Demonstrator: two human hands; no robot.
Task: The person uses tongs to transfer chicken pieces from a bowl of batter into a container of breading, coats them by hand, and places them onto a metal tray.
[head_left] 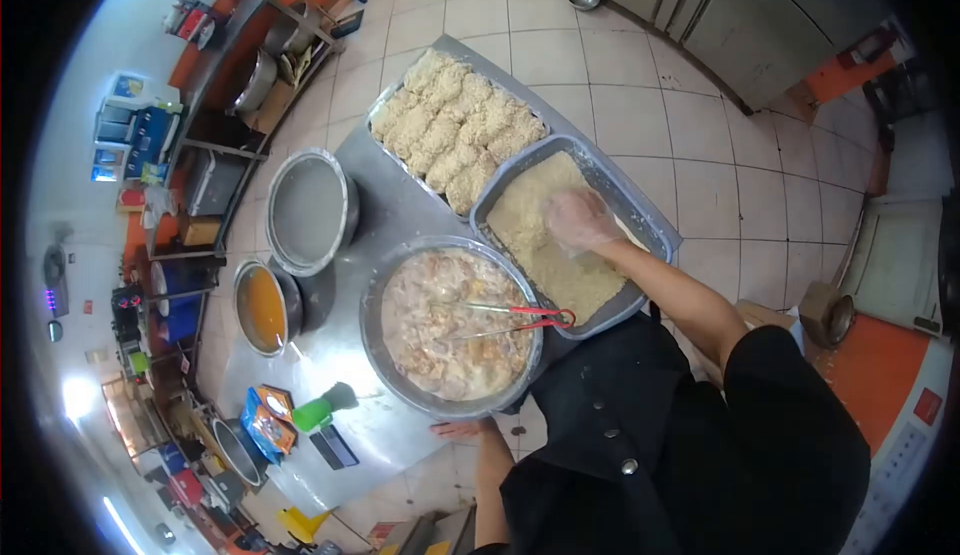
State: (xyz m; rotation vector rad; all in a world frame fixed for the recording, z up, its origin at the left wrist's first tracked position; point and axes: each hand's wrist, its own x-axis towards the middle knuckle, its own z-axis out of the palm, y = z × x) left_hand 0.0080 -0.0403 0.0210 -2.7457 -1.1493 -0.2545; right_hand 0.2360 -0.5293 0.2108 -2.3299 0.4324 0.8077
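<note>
A clear glove covers my right hand (580,220), which presses into the pale breading (555,270) inside a grey rectangular tub (640,205); its fingers are blurred and partly buried. My left hand (462,429) is bare, with fingers stretched out at the table edge, just below a large metal bowl (375,355). Battered raw pieces (450,340) fill that bowl, and red-handled tongs (545,317) lie across it, handles over the rim. Beside the tub, a tray holds rows of breaded pieces (455,120).
To the left on the metal table (385,435) stand an empty-looking metal bowl (308,213) and a bowl of orange liquid (263,307). Nearer are a green container (312,415), a dark phone-like object (333,447) and blue-orange packets (268,425). Shelves line the left wall.
</note>
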